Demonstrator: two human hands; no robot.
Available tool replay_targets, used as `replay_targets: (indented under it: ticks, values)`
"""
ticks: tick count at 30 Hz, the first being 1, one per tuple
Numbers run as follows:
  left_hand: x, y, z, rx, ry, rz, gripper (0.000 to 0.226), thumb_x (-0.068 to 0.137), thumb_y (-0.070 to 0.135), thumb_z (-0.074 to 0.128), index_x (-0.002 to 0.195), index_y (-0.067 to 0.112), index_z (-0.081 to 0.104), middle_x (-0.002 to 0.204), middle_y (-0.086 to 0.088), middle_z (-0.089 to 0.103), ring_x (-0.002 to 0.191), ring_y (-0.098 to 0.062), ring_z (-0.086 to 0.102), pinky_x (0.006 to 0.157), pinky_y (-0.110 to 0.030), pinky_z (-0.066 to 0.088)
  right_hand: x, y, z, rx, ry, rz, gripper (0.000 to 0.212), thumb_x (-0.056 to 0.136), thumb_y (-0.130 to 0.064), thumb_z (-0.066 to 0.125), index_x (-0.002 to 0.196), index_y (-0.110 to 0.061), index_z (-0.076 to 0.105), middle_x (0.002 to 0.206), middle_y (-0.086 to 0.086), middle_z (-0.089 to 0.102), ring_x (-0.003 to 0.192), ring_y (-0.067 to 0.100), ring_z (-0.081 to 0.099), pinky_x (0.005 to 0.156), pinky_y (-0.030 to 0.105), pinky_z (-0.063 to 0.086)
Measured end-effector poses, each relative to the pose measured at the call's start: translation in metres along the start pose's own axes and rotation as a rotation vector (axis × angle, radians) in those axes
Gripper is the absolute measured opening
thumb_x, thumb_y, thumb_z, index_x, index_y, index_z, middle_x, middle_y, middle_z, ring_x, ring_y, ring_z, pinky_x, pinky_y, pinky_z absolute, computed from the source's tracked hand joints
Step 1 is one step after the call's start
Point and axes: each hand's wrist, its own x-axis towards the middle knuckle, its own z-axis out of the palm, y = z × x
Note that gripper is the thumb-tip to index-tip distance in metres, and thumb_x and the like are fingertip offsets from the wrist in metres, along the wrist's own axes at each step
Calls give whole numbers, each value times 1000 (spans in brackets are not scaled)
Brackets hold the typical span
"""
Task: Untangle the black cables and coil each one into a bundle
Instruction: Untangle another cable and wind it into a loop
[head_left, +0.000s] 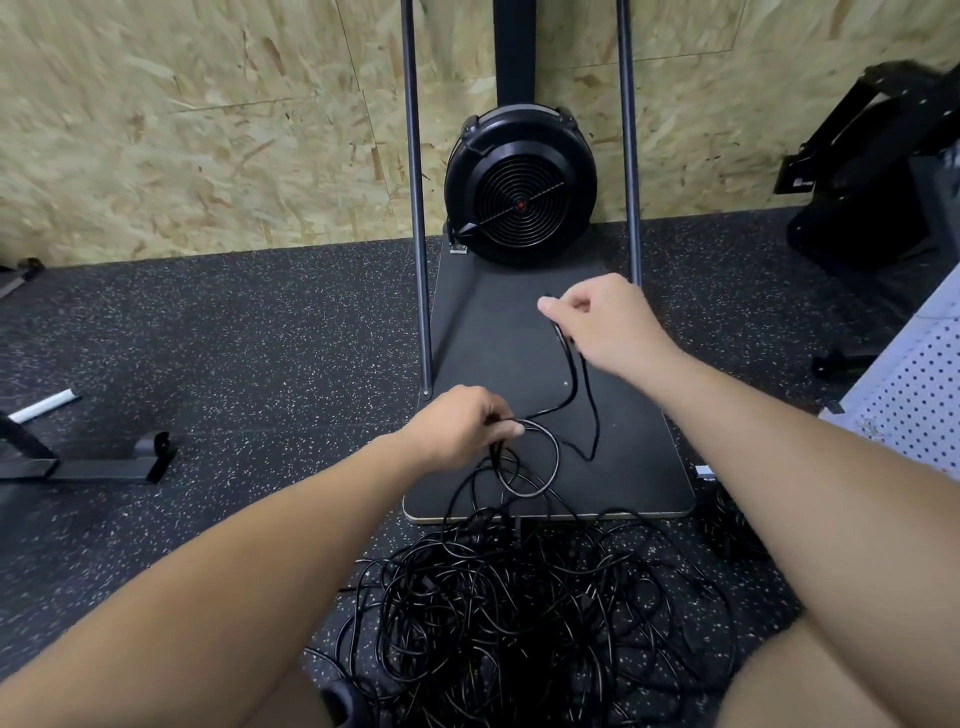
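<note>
A round black fan (519, 192) stands on a dark board (498, 332) between 2 metal poles (418, 208), against a chipboard wall (208, 124).

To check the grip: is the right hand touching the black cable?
Touching. The head view shows the right hand pinching the black cable, which hangs down from its fingers.

Glossy black cables (519, 613), speckled rubber floor (234, 338), rough chipboard wall (182, 130), matt base (509, 332)

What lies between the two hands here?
In the head view, a black cable spans from left hand to right hand, over the dark platform.
</note>
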Motion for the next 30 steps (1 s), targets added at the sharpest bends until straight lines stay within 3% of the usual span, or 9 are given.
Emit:
replay_targets:
  ticks: [2,5,10,13,16,20,23,27,30]
  values:
    - [-2,4,-11,62,73,21,39,107,52,66,80,24,58,66,7,58,66,-24,55,63,-36,43,-1,3,3,-190,91,27,42,97,-58,74,78,-22,67,75,-2,68,76,21,65,73,38,55]
    - [-3,13,-28,-17,243,67,43,109,46,64,80,17,56,63,1,54,63,-23,49,63,-38,44,-4,-5,6,-213,141,-78,32,95,-55,77,85,-29,61,85,-10,64,85,17,64,77,40,55]
    - [0,19,-47,-265,401,39,30,110,32,66,83,17,68,65,0,69,59,-17,63,62,-34,51,-20,-19,13,33,-357,-99,22,100,-46,75,98,-24,78,86,-6,81,81,13,76,80,35,57]
    - [-1,12,-50,-377,373,-12,33,111,31,65,82,14,66,69,-4,72,58,-13,56,61,-32,47,-22,-24,14,372,-415,2,20,105,-18,70,101,0,78,79,6,77,72,21,76,74,33,58]
    - [-6,5,-52,-481,266,3,35,113,29,62,85,8,66,77,2,73,70,-12,57,73,-35,49,-20,-28,4,558,-374,106,27,111,-19,63,109,3,78,73,5,62,61,18,62,61,27,55]
    - [-12,3,-52,-393,122,29,34,116,28,54,102,0,67,94,17,80,68,-11,42,67,-31,40,-22,-26,-4,483,-428,51,28,112,-25,62,106,-7,82,72,2,54,54,14,32,53,28,32]
    - [-16,-3,-53,-323,76,44,30,116,31,53,99,8,64,97,17,79,67,-15,43,67,-36,42,-24,-28,-13,392,-461,-9,24,107,-21,65,100,-14,87,69,3,55,59,14,36,55,28,28]
    - [-19,-14,-50,-221,49,81,24,114,41,51,101,30,67,98,7,75,90,-26,68,90,-48,56,-21,-21,-22,350,-519,-32,18,103,-21,72,99,-18,89,64,4,50,67,22,34,60,34,24]
    - [-18,-17,-47,-169,59,95,21,112,41,51,98,33,65,94,-2,74,81,-27,63,82,-45,57,-16,-12,-30,325,-531,-23,14,101,-20,75,98,-19,89,66,9,46,70,28,31,65,42,20]
